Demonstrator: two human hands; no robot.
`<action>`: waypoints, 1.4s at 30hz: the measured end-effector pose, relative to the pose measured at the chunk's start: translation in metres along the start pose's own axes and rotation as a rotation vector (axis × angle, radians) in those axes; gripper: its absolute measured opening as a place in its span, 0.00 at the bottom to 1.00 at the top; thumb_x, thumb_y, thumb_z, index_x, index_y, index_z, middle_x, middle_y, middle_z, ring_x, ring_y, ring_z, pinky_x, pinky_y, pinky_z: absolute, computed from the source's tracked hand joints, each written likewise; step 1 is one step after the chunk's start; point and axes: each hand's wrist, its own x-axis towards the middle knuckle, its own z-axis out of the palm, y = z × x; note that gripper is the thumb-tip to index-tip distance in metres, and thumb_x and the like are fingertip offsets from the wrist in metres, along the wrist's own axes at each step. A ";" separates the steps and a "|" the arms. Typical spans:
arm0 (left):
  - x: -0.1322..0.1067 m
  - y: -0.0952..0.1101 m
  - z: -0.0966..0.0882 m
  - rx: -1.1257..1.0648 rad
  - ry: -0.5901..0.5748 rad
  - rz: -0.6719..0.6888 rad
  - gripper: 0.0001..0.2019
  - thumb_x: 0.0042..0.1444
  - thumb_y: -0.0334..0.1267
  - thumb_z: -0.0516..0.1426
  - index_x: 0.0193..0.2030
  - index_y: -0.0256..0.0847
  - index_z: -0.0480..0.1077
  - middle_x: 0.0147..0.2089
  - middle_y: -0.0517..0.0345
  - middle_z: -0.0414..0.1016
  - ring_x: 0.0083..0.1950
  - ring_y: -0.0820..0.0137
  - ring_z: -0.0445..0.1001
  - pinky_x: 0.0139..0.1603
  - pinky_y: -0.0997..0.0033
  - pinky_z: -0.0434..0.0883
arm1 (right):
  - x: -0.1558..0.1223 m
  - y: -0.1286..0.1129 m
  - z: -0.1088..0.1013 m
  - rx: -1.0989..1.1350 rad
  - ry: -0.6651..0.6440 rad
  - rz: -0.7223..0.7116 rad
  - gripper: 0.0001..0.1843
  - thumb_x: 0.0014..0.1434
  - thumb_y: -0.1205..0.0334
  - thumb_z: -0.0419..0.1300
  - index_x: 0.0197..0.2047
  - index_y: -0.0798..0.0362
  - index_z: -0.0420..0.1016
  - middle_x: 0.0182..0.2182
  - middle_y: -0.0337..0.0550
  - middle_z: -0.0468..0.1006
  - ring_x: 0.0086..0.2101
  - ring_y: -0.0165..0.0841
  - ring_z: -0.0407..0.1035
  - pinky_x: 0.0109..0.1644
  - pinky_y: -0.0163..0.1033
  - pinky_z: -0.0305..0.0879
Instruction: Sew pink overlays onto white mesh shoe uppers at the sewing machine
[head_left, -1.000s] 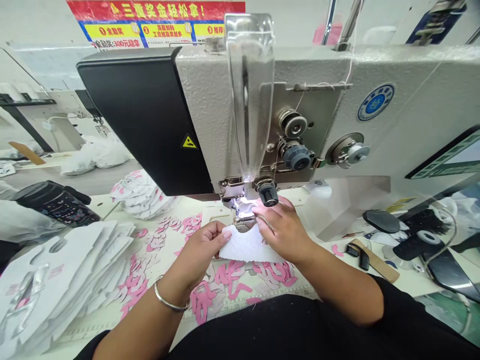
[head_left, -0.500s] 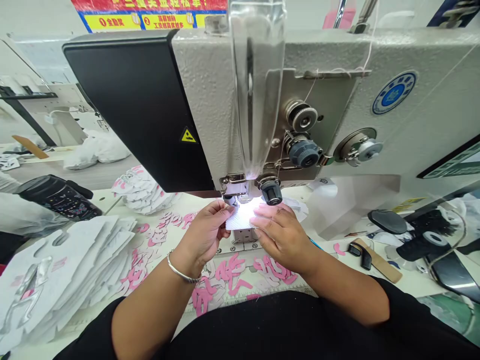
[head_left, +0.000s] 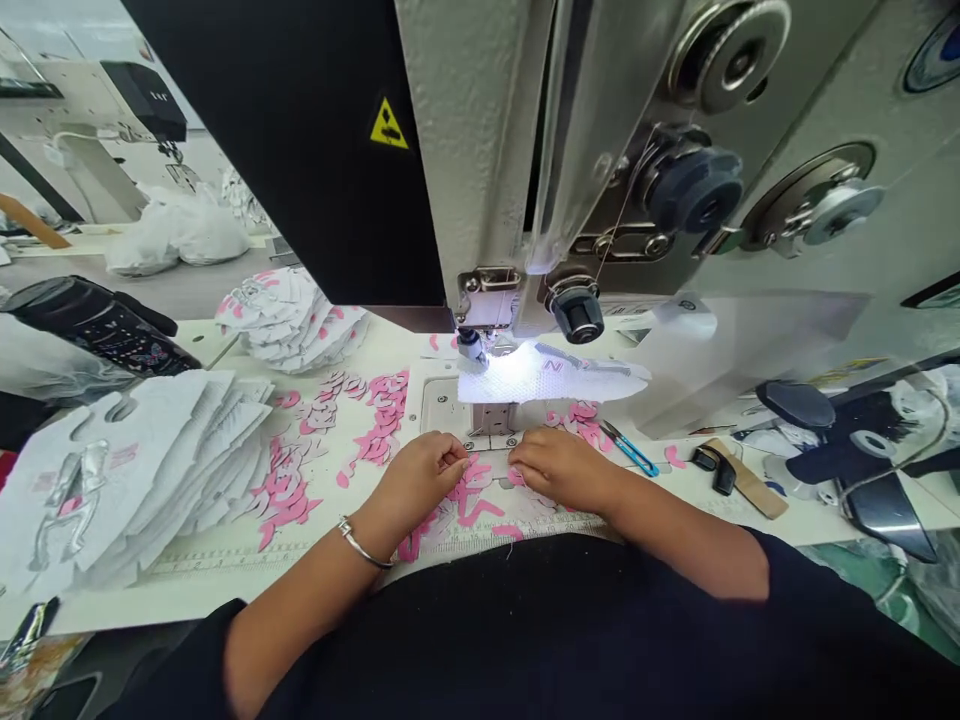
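Note:
A white mesh shoe upper piece (head_left: 600, 380) with a pink mark lies under the needle area of the sewing machine (head_left: 480, 150), lit by its lamp, with neither hand on it. Just in front of it, my left hand (head_left: 420, 485) has thumb and forefinger pinched together above small pink cut pieces (head_left: 469, 495). Opposite, my right hand (head_left: 559, 465) is closed too, its fingertips among more pink pieces. Whatever is between the fingers of either hand is too small or hidden to make out. Blue-handled thread snips (head_left: 630, 448) rest right of my right hand.
A stack of white upper pieces (head_left: 142, 470) stands at the left, another pile (head_left: 292, 320) behind it. A black bottle (head_left: 97, 325) lies beyond the stack. Pink scraps (head_left: 382, 415) cover the table left of the needle plate. At the right lies a brown strip (head_left: 750, 485).
Both hands have let go of the white upper piece and come back toward my body, over the pink pieces. The view has moved closer to the machine.

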 end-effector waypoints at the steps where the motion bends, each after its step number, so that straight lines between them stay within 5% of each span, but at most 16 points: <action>1: -0.002 -0.002 0.005 0.051 0.009 0.037 0.06 0.58 0.41 0.56 0.36 0.43 0.72 0.36 0.57 0.73 0.38 0.66 0.70 0.39 0.65 0.67 | 0.002 0.003 0.005 0.000 -0.029 0.044 0.06 0.64 0.63 0.58 0.43 0.52 0.75 0.38 0.46 0.75 0.40 0.37 0.69 0.45 0.40 0.64; 9: -0.001 -0.008 0.020 0.100 0.055 0.141 0.06 0.60 0.39 0.55 0.36 0.42 0.72 0.37 0.55 0.72 0.42 0.62 0.69 0.46 0.60 0.65 | 0.011 0.001 0.019 0.088 -0.019 0.213 0.04 0.60 0.64 0.64 0.36 0.55 0.73 0.37 0.47 0.73 0.42 0.39 0.67 0.47 0.42 0.61; 15: -0.005 0.002 0.013 -0.010 0.081 0.149 0.07 0.61 0.41 0.55 0.36 0.42 0.71 0.36 0.57 0.73 0.41 0.65 0.70 0.45 0.63 0.66 | 0.015 -0.005 0.012 0.350 0.106 0.296 0.06 0.59 0.63 0.62 0.32 0.53 0.70 0.30 0.38 0.72 0.32 0.31 0.66 0.37 0.35 0.60; 17: -0.007 0.013 0.007 -0.273 0.023 0.095 0.08 0.61 0.44 0.56 0.37 0.42 0.71 0.35 0.58 0.73 0.38 0.67 0.70 0.41 0.65 0.67 | 0.018 -0.012 0.009 0.575 0.156 0.321 0.09 0.63 0.57 0.59 0.35 0.53 0.67 0.27 0.35 0.70 0.27 0.28 0.64 0.31 0.33 0.58; 21: -0.009 0.032 0.004 -0.904 -0.107 0.043 0.14 0.56 0.43 0.62 0.46 0.43 0.67 0.35 0.60 0.73 0.37 0.70 0.73 0.38 0.69 0.69 | 0.029 -0.032 0.012 1.435 0.217 0.342 0.22 0.55 0.44 0.65 0.32 0.51 0.62 0.21 0.30 0.64 0.20 0.24 0.57 0.24 0.31 0.54; 26: -0.008 0.034 0.011 -1.095 -0.192 0.064 0.11 0.56 0.40 0.62 0.42 0.42 0.66 0.34 0.57 0.78 0.37 0.65 0.78 0.42 0.62 0.73 | 0.035 -0.043 0.024 1.721 0.193 0.316 0.26 0.50 0.43 0.70 0.33 0.50 0.59 0.19 0.27 0.64 0.19 0.23 0.56 0.21 0.29 0.51; 31: -0.007 0.028 0.007 -0.919 -0.159 0.001 0.12 0.57 0.44 0.62 0.31 0.41 0.64 0.29 0.57 0.78 0.30 0.69 0.74 0.32 0.70 0.68 | 0.027 -0.037 0.021 1.505 0.079 0.275 0.25 0.60 0.37 0.57 0.32 0.52 0.63 0.20 0.32 0.68 0.18 0.23 0.58 0.21 0.29 0.53; 36: -0.010 0.030 -0.007 -0.848 -0.197 -0.071 0.12 0.56 0.46 0.62 0.33 0.40 0.68 0.29 0.59 0.75 0.30 0.71 0.72 0.31 0.72 0.65 | 0.020 -0.030 0.007 1.248 0.019 0.185 0.22 0.60 0.41 0.60 0.34 0.54 0.68 0.25 0.36 0.73 0.24 0.26 0.66 0.27 0.31 0.61; 42: -0.017 0.054 -0.027 -1.036 -0.135 -0.131 0.11 0.54 0.44 0.64 0.36 0.40 0.71 0.29 0.59 0.74 0.32 0.70 0.72 0.36 0.70 0.69 | 0.016 -0.047 -0.022 0.920 0.192 0.160 0.08 0.64 0.56 0.58 0.38 0.52 0.71 0.29 0.37 0.76 0.28 0.27 0.69 0.30 0.32 0.64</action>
